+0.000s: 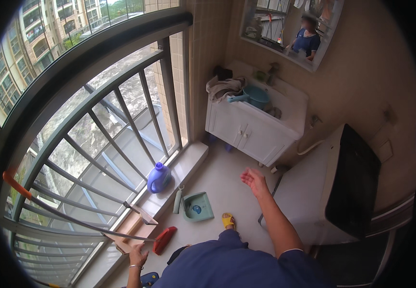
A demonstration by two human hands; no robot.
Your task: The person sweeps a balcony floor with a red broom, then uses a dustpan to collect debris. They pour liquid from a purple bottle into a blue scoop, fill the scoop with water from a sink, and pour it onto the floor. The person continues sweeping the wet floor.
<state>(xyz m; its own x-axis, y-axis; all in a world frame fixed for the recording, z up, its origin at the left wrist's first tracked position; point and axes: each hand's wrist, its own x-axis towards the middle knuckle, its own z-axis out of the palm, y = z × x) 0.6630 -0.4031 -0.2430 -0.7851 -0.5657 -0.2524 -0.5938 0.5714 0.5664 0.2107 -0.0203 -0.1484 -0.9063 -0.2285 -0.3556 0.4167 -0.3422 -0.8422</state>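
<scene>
My right hand (254,181) reaches forward over the floor, holding nothing, its fingers loosely bent, between the vanity cabinet and a white appliance. Low at the left, my left hand (138,255) hangs empty with fingers curved and apart. Nearest to it are an open cardboard box (133,226) on the window ledge and a broom with a red head (164,240). The broom's long handle (85,227) leans towards the railing and ends in an orange grip. A green dustpan (202,207) lies on the floor before me.
A purple detergent jug (159,178) stands on the ledge (190,158) beside the metal railing (116,129). Cloths (226,87) and a blue dipper (256,96) rest on the white sink cabinet (255,133). The white appliance (305,183) with a dark top borders my right side.
</scene>
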